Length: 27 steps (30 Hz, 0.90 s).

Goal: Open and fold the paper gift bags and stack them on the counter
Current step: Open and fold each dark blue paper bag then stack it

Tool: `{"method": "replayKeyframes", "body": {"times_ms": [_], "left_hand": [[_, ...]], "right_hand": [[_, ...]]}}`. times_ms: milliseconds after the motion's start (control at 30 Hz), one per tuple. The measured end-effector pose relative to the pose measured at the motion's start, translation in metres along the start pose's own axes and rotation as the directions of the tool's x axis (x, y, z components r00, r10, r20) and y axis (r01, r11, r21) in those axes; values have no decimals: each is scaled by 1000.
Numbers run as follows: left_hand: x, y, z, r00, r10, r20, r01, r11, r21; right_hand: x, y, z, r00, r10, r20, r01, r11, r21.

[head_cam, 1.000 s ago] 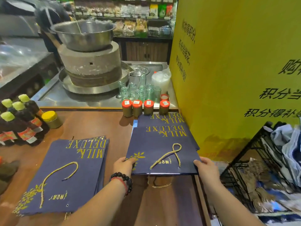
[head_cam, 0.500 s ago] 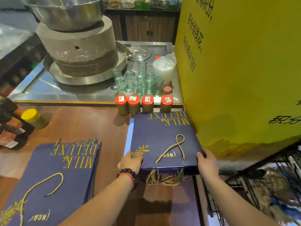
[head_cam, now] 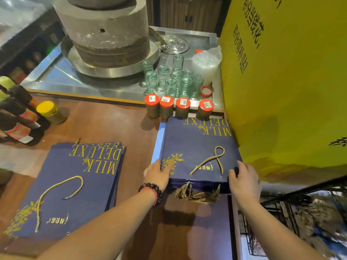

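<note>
Stack of navy gift bags (head_cam: 199, 147) on wooden counter (head_cam: 105, 126), gripped at near corners: left hand (head_cam: 158, 174) and right hand (head_cam: 244, 182), fingers curled over edges. Second stack (head_cam: 75, 184) left of left hand.

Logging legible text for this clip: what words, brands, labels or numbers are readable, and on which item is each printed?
"MILK DELUXE", gold, upside down to the camera: top bag of the right stack.
"MILK DELUXE", same print: top bag of the left stack.
Small gold script near each rope handle: too small to read.
Black Chinese characters on the yellow board: sideways, not reliably readable.
White stickers on the red-lidded jars: too small.
Dark bottles' labels: blurred.
</note>
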<state>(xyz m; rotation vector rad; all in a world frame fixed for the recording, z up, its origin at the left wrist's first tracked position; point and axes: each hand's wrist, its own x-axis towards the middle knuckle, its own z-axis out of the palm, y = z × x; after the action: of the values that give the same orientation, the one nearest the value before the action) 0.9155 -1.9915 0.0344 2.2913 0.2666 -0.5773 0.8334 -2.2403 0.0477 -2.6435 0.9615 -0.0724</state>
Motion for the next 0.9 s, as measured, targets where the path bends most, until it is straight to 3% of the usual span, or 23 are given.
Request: {"method": "replayKeyframes", "body": {"times_ms": [100, 267, 500, 700, 800, 900], "left_hand": [[-8, -25, -13, 1000, 15, 26, -15, 1000, 10], [-22, -87, -57, 999, 14, 49, -19, 996, 92], [-8, -204, -156, 998, 59, 13, -60, 961, 271], [-7, -324, -240, 998, -53, -28, 60, 886, 460], [-14, -372, -266, 983, -181, 35, 145, 876, 460], [-18, -398, -278, 972, -193, 132, 128, 911, 391]], "right_hand": [[-26, -24, 3, 980, -183, -79, 178, 982, -70], [-90, -98, 28, 900, -430, 73, 436, 881, -183], [-185, -203, 92, 844, -510, 168, 535, 825, -183], [-264, -260, 150, 830, -311, 463, 427, 888, -169], [-298, -273, 175, 776, -137, 616, 235, 969, -81], [-324, -278, 187, 738, -32, 674, 13, 999, 33]]}}
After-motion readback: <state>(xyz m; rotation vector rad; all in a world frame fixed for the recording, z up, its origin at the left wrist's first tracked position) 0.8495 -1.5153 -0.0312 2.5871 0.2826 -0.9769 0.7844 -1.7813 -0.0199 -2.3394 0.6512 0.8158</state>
